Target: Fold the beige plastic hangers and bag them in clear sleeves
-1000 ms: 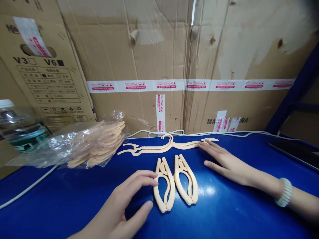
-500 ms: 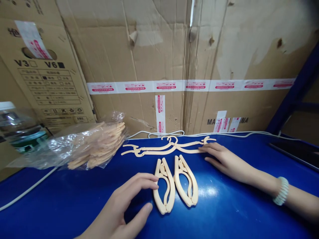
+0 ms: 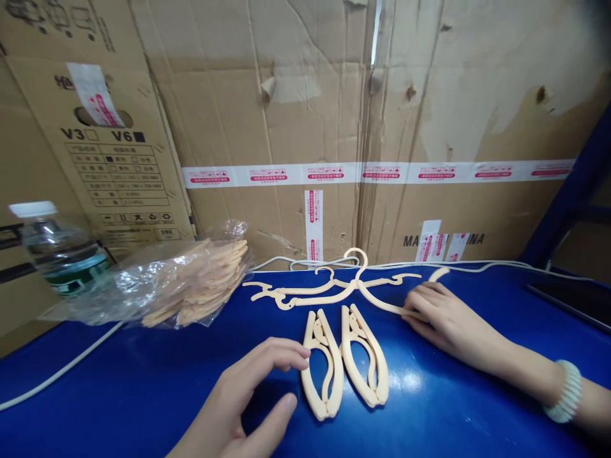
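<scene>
Two folded cream plastic hangers [image 3: 344,362] lie side by side on the blue table [image 3: 119,381]. My left hand [image 3: 248,394] rests beside the left one, fingers apart, fingertips touching its edge. Behind them lie unfolded cream hangers [image 3: 305,292]. My right hand [image 3: 443,318] has its fingers closed round the right arm of one unfolded hanger [image 3: 377,299], which is tilted with its hook raised towards the boxes.
A clear plastic bag of more cream hangers [image 3: 191,280] lies at the left. A water bottle [image 3: 57,251] stands at the far left. Cardboard boxes [image 3: 334,127] wall off the back. A white cable [image 3: 57,372] runs along the table. A dark flat device [image 3: 573,296] sits at the right.
My right hand has closed on an unfolded hanger and pulled its right arm towards me, so the hanger has swung and its hook has lifted. My left hand has hardly moved.
</scene>
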`<state>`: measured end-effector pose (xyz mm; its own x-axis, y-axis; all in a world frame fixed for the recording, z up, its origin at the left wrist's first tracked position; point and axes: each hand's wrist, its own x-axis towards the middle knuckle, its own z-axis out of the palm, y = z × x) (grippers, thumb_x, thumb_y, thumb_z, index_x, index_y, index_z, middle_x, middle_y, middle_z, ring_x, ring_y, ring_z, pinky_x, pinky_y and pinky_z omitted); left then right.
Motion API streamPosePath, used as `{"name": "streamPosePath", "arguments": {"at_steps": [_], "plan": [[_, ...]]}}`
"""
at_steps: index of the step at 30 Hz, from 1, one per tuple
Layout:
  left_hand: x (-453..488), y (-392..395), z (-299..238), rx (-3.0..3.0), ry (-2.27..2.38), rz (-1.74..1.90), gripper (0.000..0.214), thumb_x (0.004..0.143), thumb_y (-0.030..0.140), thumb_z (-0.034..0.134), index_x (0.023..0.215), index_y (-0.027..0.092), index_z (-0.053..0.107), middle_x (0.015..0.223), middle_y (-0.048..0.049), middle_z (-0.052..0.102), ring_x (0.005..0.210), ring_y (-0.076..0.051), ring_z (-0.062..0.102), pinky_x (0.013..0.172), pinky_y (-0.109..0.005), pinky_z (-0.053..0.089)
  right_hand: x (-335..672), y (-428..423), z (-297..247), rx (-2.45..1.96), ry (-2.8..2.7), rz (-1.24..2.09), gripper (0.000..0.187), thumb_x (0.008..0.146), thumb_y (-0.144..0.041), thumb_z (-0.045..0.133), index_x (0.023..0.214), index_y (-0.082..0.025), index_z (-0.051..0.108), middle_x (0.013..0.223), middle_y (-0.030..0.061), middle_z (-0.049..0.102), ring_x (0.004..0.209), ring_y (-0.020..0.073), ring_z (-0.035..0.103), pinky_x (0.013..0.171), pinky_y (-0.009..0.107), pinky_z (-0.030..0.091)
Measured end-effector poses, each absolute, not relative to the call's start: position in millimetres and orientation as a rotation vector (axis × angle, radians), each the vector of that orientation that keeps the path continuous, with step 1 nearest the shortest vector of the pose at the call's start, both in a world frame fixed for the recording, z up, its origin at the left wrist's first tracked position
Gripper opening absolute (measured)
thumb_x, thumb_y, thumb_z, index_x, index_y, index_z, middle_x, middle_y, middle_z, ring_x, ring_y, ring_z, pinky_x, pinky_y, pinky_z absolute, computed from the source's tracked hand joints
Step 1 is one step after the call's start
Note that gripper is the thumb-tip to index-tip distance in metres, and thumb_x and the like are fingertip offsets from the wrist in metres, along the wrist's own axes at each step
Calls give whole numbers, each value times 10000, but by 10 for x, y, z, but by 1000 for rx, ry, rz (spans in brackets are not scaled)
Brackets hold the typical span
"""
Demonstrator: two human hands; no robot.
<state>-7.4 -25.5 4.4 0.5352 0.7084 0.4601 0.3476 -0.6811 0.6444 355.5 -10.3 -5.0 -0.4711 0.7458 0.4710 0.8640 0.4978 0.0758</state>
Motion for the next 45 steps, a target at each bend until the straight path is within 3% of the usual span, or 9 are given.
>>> {"name": "streamPosePath", "arguments": {"at_steps": [7, 13, 19, 22, 26, 29, 33, 37, 45], "plan": [[-59, -233, 25, 2095, 879, 978, 224, 900, 207, 562, 1066, 315, 666, 1144, 11, 711, 1093, -204, 659, 954, -273, 529, 3594, -180, -23, -1452, -2165, -318, 165, 1013, -307, 374, 879, -250, 452, 746, 24, 658, 606, 198, 644, 552, 301, 490], [-90, -84, -125, 1710, 926, 954, 246, 912, 343, 604, 1140, 267, 658, 1205, -50, 690, 1148, -246, 630, 1007, -356, 512, 3664, -251, 87, -1407, -1938, -188, 217, 987, -427, 436, 1119, -261, 483, 863, 55, 715, 713, 246, 699, 615, 351, 561], [-92, 39, -271, 1424, 925, 1145, 781, 868, 400, 680, 1511, 225, 271, 1495, -184, 446, 1152, -273, 641, 1021, -425, 495, 3535, -366, 165, -1307, -2068, -64, 165, 983, -354, 472, 1045, -254, 588, 906, 50, 731, 776, 226, 707, 652, 312, 572], [-92, -26, -263, 1509, 883, 1007, 832, 897, 379, 656, 1550, 285, 148, 1512, -168, 421, 1034, -218, 678, 1009, -424, 494, 3423, -421, 128, -1260, -2207, -38, 154, 991, -287, 457, 1060, -248, 589, 931, 57, 726, 794, 210, 709, 678, 300, 572], [-66, -140, -204, 1597, 868, 988, 686, 926, 374, 621, 1513, 353, 267, 1345, -75, 586, 1045, -190, 651, 987, -346, 483, 3293, -494, 91, -1210, -2288, 5, 174, 1004, -235, 432, 1116, -255, 563, 971, 57, 712, 822, 194, 705, 687, 282, 570], [-45, -136, -154, 1623, 905, 1000, 500, 926, 437, 605, 1393, 310, 483, 992, -20, 702, 893, -179, 662, 840, -287, 524, 3226, -534, 108, -1175, -2315, -114, 234, 995, -207, 439, 1195, -255, 550, 1000, 68, 711, 845, 203, 696, 678, 285, 567], [-50, -57, -108, 1618, 1042, 948, 345, 889, 493, 628, 1093, 221, 688, 642, 33, 616, 606, -149, 590, 612, -242, 492, 3199, -548, 167, -1086, -2404, -554, 348, 974, -178, 411, 1272, -234, 582, 971, 96, 724, 805, 258, 668, 658, 383, 545], [-42, -35, -74, 1550, 1077, 973, 392, 835, 510, 678, 1084, 207, 690, 612, 31, 644, 591, -160, 613, 631, -256, 492, 3257, -574, 185, -1077, -2311, -891, 360, 979, -180, 404, 1235, -265, 642, 954, 98, 757, 789, 292, 690, 627, 413, 519], [22, -131, 13, 1511, 1098, 1016, 347, 805, 472, 710, 1039, 215, 711, 599, 40, 640, 589, -159, 617, 647, -262, 490, 3317, -642, 156, -1151, -2231, -995, 438, 938, -104, 346, 1149, -267, 694, 1110, 107, 757, 760, 297, 751, 607, 423, 575]]}}
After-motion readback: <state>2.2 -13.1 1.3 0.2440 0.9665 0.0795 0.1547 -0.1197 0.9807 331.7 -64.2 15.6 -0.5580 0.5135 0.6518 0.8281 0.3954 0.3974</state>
